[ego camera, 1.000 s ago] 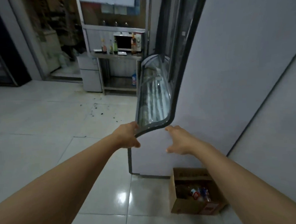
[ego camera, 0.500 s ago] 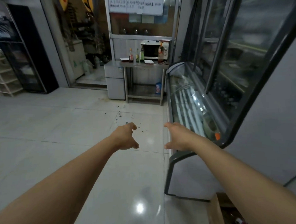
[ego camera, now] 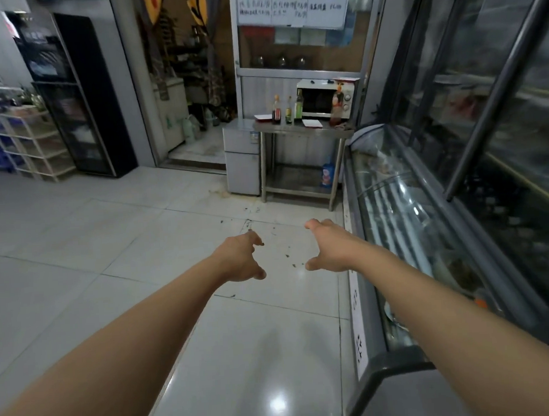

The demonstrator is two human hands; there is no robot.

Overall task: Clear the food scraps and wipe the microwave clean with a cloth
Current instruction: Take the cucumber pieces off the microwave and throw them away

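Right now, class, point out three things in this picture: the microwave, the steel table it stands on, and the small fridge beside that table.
microwave [ego camera: 316, 99]: head view, on its dark door window.
steel table [ego camera: 307, 129]: head view, on the front edge of its top.
small fridge [ego camera: 242, 168]: head view, on its lower door.

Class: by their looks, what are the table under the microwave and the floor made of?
Table: likely stainless steel, brushed; grey metallic sheen, thin legs.
Floor: seemingly glazed ceramic tile; grout lines and mirror-like light reflections.

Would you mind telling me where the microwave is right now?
In the head view, the microwave sits far ahead, right of centre, on the steel table behind three bottles.
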